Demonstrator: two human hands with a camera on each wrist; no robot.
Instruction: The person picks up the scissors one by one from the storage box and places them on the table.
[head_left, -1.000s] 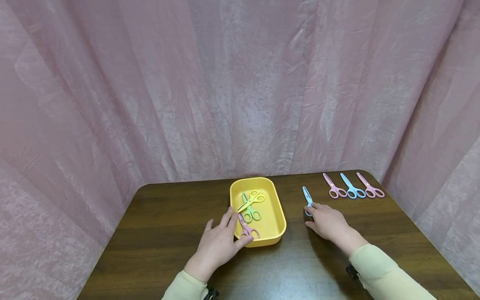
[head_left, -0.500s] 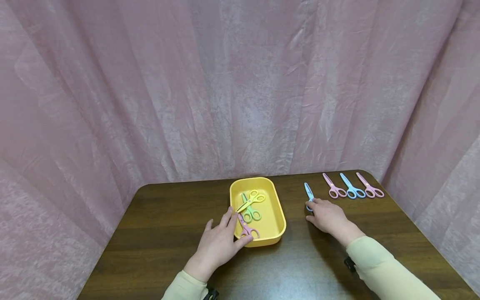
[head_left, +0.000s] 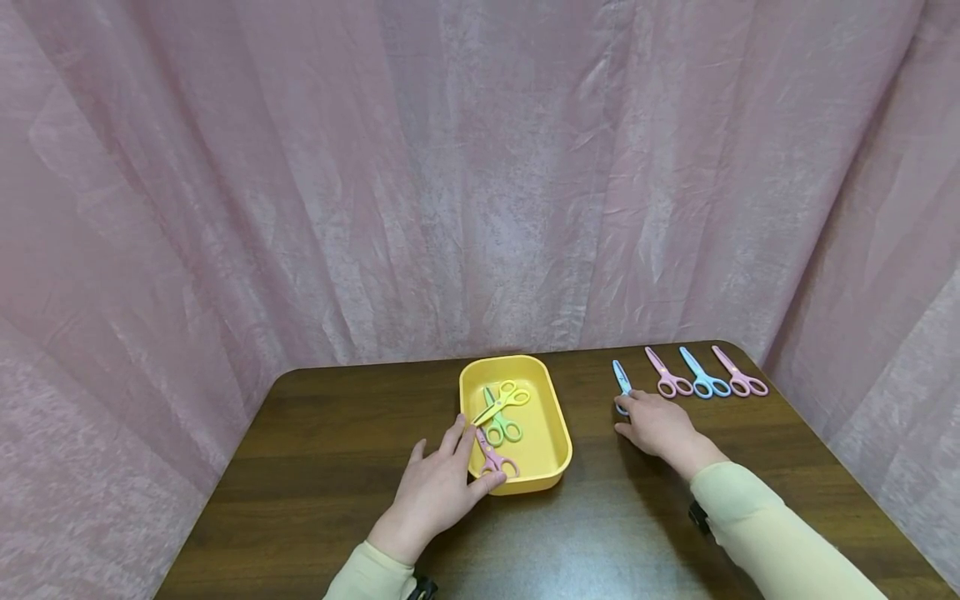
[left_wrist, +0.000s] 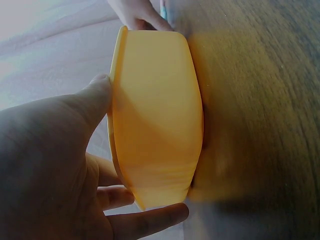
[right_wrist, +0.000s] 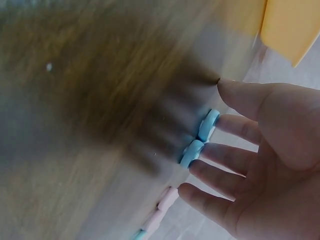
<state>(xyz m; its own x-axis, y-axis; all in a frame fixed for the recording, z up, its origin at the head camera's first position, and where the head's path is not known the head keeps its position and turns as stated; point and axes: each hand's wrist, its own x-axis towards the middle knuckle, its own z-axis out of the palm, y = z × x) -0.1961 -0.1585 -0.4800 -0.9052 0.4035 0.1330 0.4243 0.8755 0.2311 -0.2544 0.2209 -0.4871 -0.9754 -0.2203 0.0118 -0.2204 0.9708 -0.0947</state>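
In the head view, my left hand rests at the near left corner of a yellow tray. Its fingers are spread over the left side and the thumb touches the near rim. The left wrist view shows the tray's outer wall beside those fingers. My right hand lies over the handles of light blue scissors on the table, blades pointing away. In the right wrist view, straight fingertips touch the blue handle loops, and the thumb stands apart. Part of the handles is hidden in the head view.
Inside the tray are yellow scissors, green scissors and pink scissors. At the back right of the brown table lie pink scissors, blue scissors and more pink scissors in a row. Pink curtains hang behind.
My right hand has slid the light blue scissors away from me and slightly right, closer to the row. My left hand and the tray have stayed in place.
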